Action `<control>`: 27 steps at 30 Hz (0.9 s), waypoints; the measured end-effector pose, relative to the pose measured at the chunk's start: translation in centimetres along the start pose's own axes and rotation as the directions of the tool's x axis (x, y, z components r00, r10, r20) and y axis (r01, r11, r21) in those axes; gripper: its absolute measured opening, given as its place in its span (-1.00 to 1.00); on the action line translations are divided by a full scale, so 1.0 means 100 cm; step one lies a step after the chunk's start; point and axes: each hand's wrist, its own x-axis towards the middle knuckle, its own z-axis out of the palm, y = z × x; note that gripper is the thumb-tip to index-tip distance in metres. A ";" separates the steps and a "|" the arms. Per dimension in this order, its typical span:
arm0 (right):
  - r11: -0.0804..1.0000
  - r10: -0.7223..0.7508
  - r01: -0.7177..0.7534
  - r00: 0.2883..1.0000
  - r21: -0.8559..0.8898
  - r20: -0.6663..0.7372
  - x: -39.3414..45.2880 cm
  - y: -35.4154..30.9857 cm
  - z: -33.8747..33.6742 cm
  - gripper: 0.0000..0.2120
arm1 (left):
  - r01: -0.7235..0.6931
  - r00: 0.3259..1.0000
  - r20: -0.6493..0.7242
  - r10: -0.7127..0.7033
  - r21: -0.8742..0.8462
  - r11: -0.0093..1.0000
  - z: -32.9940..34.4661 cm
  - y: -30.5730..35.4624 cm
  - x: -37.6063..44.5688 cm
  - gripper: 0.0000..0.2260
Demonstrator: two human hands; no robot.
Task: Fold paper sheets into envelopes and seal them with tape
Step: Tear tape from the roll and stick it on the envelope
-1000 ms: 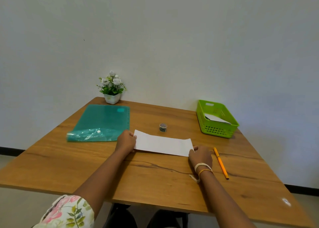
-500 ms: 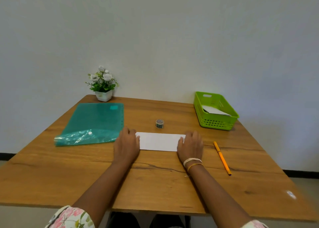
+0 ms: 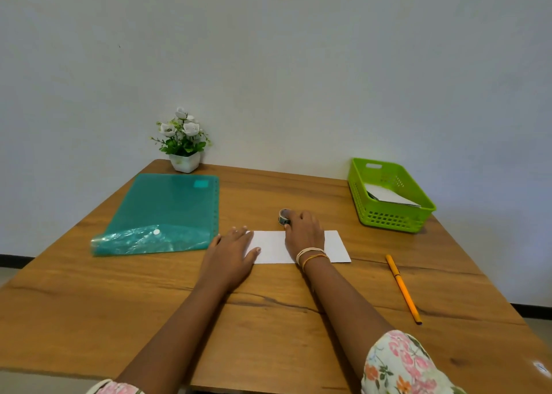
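A folded white paper sheet (image 3: 274, 246) lies flat on the wooden table (image 3: 268, 319) in front of me. My left hand (image 3: 231, 251) rests palm down on its left end, fingers spread. My right hand (image 3: 304, 229) reaches across the sheet to the small tape roll (image 3: 283, 216) just behind it. Its thumb and fingertips close around the roll, which still sits on the table. My right wrist covers the middle of the sheet.
A teal plastic folder (image 3: 162, 211) lies at the left, with a potted white flower (image 3: 182, 142) behind it. A green basket (image 3: 388, 196) holding folded papers stands at the back right. An orange pen (image 3: 403, 289) lies to the right.
My right hand left the sheet's right end and moved forward onto the tape roll. My left hand stays pressed on the left end of the sheet.
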 end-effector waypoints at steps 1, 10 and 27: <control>1.000 0.004 -0.004 1.000 0.026 0.005 0.000 0.001 -0.001 -0.71 | 0.002 1.000 0.005 -0.002 -0.003 1.000 -0.001 0.000 0.000 -0.52; 0.851 -0.001 0.024 0.999 0.524 -0.044 -0.044 0.020 -0.025 -0.89 | -0.043 0.999 -0.007 0.043 0.004 0.999 -0.007 0.003 -0.008 -0.54; 0.778 -0.089 0.015 0.992 0.628 0.086 -0.045 0.030 -0.037 -0.84 | -0.185 0.974 -0.049 0.223 -0.746 0.640 0.000 0.048 0.032 -0.83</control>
